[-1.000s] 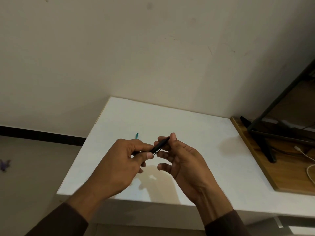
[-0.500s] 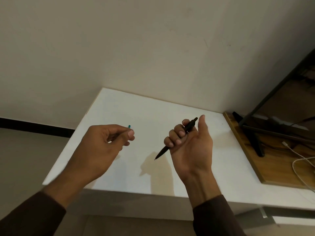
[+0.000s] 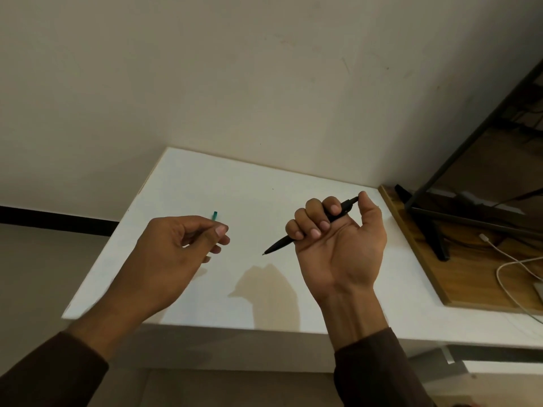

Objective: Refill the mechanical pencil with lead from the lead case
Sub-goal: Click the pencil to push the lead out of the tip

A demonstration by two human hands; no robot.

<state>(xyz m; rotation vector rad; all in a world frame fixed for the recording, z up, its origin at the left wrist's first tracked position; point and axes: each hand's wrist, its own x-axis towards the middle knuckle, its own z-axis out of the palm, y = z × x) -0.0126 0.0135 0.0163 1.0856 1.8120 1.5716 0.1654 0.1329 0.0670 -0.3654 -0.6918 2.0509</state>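
Note:
My right hand (image 3: 338, 248) is palm-up over the white table (image 3: 258, 183), fist shut around a black mechanical pencil (image 3: 282, 243). The thumb rests on the pencil's top end and the tip points down-left. My left hand (image 3: 176, 248) hovers to the left, thumb pressed against the curled fingers; nothing shows between them. Just behind its thumb a small teal end of the lead case (image 3: 214, 215) shows on the table, the rest hidden by the hand.
A wooden board (image 3: 411, 239) sits at the table's right side with a black monitor stand (image 3: 435, 230) on it and a white cable (image 3: 505, 259). The wall runs close behind. The table's left edge drops to the floor.
The hands, together on the pencil a second ago, have parted. My right hand carried the pencil right and turned palm-up; my left hand moved left in front of the lead case.

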